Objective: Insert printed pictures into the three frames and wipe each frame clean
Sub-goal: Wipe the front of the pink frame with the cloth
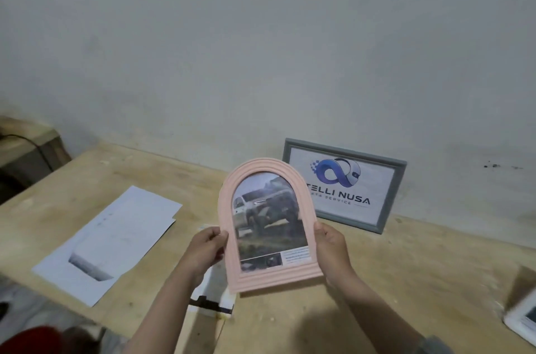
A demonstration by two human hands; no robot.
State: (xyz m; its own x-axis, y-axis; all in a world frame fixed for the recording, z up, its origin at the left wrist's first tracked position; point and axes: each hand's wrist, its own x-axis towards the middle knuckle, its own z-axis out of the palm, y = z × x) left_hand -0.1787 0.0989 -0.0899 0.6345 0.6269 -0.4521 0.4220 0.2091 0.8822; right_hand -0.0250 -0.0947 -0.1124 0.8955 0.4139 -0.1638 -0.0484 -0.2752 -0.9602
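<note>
Holding the pink arched frame [268, 226] upright above the counter [377, 281], my left hand [207, 249] and right hand [330, 246] each gripping a side edge, I can check the car print sits straight behind the glazing.

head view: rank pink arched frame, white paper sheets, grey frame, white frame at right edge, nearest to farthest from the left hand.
From the left hand:
1. pink arched frame: gripped by its left edge, in contact.
2. white paper sheets: lying flat on the table to the left.
3. grey frame: propped against the wall, up and to the right.
4. white frame: far right edge, partly cut off.
</note>
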